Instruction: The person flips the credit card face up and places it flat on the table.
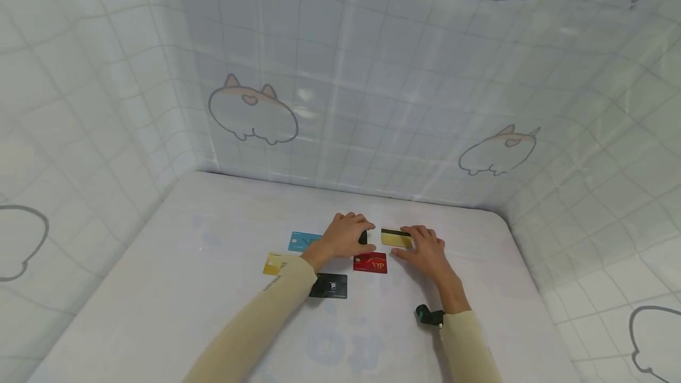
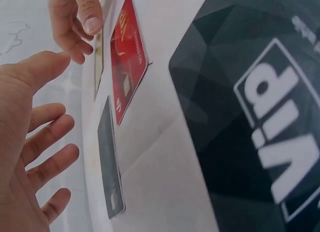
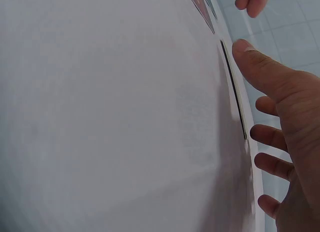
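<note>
My left hand [image 1: 348, 235] hovers over a dark card [image 1: 363, 237], with thumb and fingers spread apart. In the left wrist view that hand holds nothing, and the dark card [image 2: 111, 162] lies flat beside the fingers. A gold card [image 1: 396, 237] with a black stripe is beside my right hand [image 1: 425, 250], whose fingertips overlap its right end in the head view. The right wrist view has the right fingers loosely extended, the gold card's thin edge [image 3: 233, 86] near the thumb. Just below the gap between the hands lies a red VIP card [image 1: 370, 263].
A blue card [image 1: 304, 241] and a yellow card [image 1: 275, 263] lie to the left, partly behind the left arm. Nearer is a black card [image 1: 330, 286] with white lettering. The white table [image 1: 213, 288] meets a grid-patterned curtain [image 1: 340, 75] at its far edge.
</note>
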`<state>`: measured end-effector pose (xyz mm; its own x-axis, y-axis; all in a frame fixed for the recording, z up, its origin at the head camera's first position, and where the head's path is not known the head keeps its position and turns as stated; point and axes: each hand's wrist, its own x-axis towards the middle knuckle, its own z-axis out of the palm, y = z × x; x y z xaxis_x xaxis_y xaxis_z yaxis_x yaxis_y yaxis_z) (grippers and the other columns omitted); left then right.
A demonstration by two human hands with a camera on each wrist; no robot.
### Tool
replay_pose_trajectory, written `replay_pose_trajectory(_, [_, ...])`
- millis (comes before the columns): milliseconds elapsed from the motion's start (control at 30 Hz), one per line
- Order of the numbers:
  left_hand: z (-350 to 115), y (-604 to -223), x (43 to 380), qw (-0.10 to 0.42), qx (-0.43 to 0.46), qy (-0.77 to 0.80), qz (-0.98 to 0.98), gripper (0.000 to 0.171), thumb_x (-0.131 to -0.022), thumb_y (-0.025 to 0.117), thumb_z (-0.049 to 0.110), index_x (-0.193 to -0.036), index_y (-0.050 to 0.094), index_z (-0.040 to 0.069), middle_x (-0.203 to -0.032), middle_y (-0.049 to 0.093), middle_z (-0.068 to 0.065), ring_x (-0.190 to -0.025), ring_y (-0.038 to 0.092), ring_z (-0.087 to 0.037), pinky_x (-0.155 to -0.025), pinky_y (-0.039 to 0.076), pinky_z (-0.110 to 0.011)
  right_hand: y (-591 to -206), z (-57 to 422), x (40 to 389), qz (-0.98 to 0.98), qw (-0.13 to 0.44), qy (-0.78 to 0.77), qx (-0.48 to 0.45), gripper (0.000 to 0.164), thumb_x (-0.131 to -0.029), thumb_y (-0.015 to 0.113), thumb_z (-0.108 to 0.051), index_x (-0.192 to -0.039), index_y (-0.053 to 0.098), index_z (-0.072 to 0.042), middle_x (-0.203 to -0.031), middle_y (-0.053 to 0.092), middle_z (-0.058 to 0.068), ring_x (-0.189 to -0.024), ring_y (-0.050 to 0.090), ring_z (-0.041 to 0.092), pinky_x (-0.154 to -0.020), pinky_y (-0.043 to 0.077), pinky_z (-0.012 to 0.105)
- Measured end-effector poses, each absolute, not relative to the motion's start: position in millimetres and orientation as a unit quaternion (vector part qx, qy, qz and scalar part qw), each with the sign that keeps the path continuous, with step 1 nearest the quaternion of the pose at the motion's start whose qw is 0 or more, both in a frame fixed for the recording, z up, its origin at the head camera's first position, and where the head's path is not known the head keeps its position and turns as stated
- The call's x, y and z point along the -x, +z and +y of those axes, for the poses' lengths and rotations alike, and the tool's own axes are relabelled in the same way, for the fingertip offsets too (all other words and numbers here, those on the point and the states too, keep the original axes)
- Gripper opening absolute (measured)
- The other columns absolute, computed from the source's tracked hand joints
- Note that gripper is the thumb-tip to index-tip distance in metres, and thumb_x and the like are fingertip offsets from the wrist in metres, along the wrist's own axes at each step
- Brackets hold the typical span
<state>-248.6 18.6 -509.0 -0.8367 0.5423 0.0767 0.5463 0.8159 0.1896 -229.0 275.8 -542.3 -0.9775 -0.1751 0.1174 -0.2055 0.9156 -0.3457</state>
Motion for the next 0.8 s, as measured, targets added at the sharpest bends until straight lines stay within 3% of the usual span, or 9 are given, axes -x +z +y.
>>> replay_pose_trajectory(267, [27,-514,244,0.006,0.292,-0.088,-0.952,0.058,-0.091,0.063,0.06,-0.139,0.061,0.028,-0.136,0.059,0.003,-0.123,0.053,-0.02,-0.102,0.041,-0.049,-544,282,228,-0.98,0.015,0.185,-0.068,0.077,-0.083,0.073,-0.062,-0.143,0.053,-0.02,-0.143,0.05,0.013,-0.133,0.038,0.039,-0.105,0.025,0.069])
replay_pose_trajectory(800, [38,-520,243,-0.018,0.268,-0.073,-0.961,0.061,-0.091,0.062,0.062,-0.14,0.06,0.026,-0.136,0.058,0.003,-0.124,0.05,-0.02,-0.104,0.04,-0.049,-540,287,223,-0.981,0.016,0.181,-0.068,0.075,-0.084,0.074,-0.06,-0.144,0.053,-0.019,-0.142,0.051,0.013,-0.132,0.039,0.04,-0.103,0.026,0.071])
